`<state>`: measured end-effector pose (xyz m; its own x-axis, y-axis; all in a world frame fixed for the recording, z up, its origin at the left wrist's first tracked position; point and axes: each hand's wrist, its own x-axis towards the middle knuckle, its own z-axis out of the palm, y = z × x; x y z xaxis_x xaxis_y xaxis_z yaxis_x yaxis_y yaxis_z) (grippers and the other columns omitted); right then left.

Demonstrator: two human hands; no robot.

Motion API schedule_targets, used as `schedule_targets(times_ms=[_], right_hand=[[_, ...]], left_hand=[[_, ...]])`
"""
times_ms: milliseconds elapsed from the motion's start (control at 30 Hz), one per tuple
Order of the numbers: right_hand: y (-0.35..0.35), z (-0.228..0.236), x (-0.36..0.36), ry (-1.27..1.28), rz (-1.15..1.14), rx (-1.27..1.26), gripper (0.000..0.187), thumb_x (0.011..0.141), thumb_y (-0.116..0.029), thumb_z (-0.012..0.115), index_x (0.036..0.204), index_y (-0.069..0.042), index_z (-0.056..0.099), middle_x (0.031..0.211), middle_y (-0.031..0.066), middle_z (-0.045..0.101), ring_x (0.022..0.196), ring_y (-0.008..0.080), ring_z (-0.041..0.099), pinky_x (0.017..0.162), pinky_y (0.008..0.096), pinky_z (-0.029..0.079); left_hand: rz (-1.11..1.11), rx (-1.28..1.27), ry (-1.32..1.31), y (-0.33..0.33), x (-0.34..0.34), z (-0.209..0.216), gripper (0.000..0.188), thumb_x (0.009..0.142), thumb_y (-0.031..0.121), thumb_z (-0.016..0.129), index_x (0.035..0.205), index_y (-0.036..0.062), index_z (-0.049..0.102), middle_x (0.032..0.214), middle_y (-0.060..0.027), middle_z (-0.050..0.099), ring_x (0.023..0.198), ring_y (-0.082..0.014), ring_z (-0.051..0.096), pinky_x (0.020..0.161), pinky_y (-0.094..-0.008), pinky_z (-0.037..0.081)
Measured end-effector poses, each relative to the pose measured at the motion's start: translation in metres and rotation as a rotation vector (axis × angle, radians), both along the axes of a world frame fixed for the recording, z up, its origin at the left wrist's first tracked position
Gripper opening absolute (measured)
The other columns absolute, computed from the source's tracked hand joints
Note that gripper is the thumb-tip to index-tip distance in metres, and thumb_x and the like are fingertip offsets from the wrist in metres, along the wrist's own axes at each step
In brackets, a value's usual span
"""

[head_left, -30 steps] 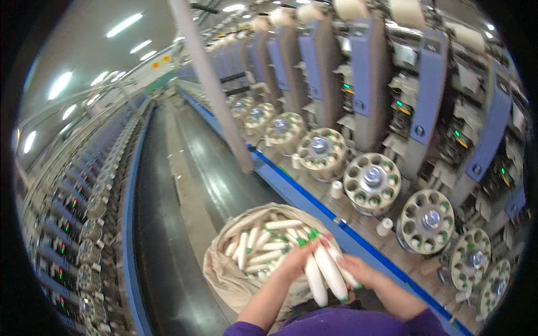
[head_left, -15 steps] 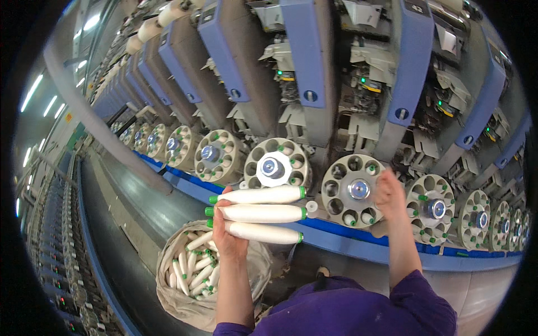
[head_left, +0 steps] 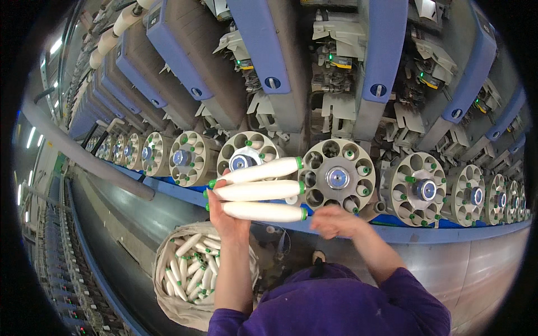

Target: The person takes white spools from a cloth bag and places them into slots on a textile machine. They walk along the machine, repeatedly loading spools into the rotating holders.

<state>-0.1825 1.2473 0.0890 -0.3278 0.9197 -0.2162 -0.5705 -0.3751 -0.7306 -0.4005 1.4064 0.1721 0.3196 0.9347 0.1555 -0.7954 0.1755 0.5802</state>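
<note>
Head camera, looking down at a person's two bare hands in front of a long row of machines.

Left of centre, the left hand (head_left: pixel 228 218) has its grip clamped on three white spools (head_left: pixel 258 190), long and slim with green ends. They fan out to the right, one beyond another, held near their left ends. The farthest tilts up to the right; the nearest slopes slightly down.

To the right, the right hand (head_left: pixel 336 222) is just beside the right tip of the nearest spool. Its fingers are curled, but whether this grip is together or slightly apart, or touches that tip, I cannot tell.

Half a second ago this hand was farther right, at the edge of a round holder (head_left: pixel 336 162); now it has come left and nearer. The left hand had three spools then too, so the load seems unchanged, and both hands are now at it.

The holder, just beyond the right hand, has a ring of pockets: those along its right side show green tips, while several on its left look dark. Similar holders stand to the left and right. At the near left, beside the left forearm, a cloth sack (head_left: pixel 182 315) contains many more such spools.
</note>
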Motion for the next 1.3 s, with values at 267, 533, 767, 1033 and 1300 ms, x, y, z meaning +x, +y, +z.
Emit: schedule_targets(times_ms=[267,533,767,1033,1300], right_hand=[[-0.031,0.026,0.085,-0.644,-0.601,0.160,0.019,0.097,-0.020,0.054,0.093,-0.005,0.066,0.071,0.0000,0.056,0.063,0.0080,0.050,0.060,0.0227,0.042],[-0.005,0.101,0.057,-0.983,-0.234,0.457,0.015,0.092,-0.016,0.062,0.093,-0.002,0.067,0.090,0.0048,0.067,0.084,0.0118,0.061,0.075,0.0268,0.049],[0.044,0.097,0.037,-0.792,-0.658,0.237,0.031,0.097,-0.031,0.051,0.100,-0.002,0.061,0.099,0.0068,0.065,0.090,0.0098,0.058,0.076,0.0271,0.047],[0.048,0.029,0.090,-1.160,-0.522,0.182,0.020,0.091,-0.024,0.061,0.095,-0.004,0.064,0.095,0.0101,0.062,0.084,0.0166,0.061,0.074,0.0290,0.049],[0.019,0.085,0.113,-1.205,-0.202,-0.066,0.029,0.088,-0.024,0.064,0.112,-0.008,0.065,0.096,0.0069,0.069,0.085,0.0168,0.065,0.076,0.0305,0.050]], left_hand=[[0.072,-0.019,0.420,0.008,0.065,-0.052,0.033,0.100,0.032,0.047,0.115,0.0045,0.053,0.118,-0.0091,0.055,0.109,-0.0219,0.053,0.095,-0.0370,0.043],[0.355,0.899,0.963,-0.022,0.150,-0.089,0.013,0.092,0.014,0.057,0.098,0.0029,0.061,0.125,-0.0164,0.048,0.116,-0.0320,0.048,0.099,-0.0377,0.038],[-0.640,-0.091,0.172,-0.049,0.139,-0.019,0.047,0.103,0.040,0.035,0.070,0.0077,0.046,0.062,-0.0038,0.046,0.062,-0.0194,0.052,0.065,-0.0321,0.048],[-0.221,0.077,0.736,0.048,0.062,-0.027,0.023,0.093,0.032,0.052,0.090,0.0098,0.053,0.076,-0.0054,0.055,0.073,-0.0193,0.057,0.072,-0.0362,0.047],[-0.265,0.611,1.395,-0.010,0.059,-0.138,0.036,0.079,0.012,0.068,0.112,0.0072,0.055,0.082,-0.0140,0.068,0.078,-0.0269,0.068,0.071,-0.0366,0.053]])
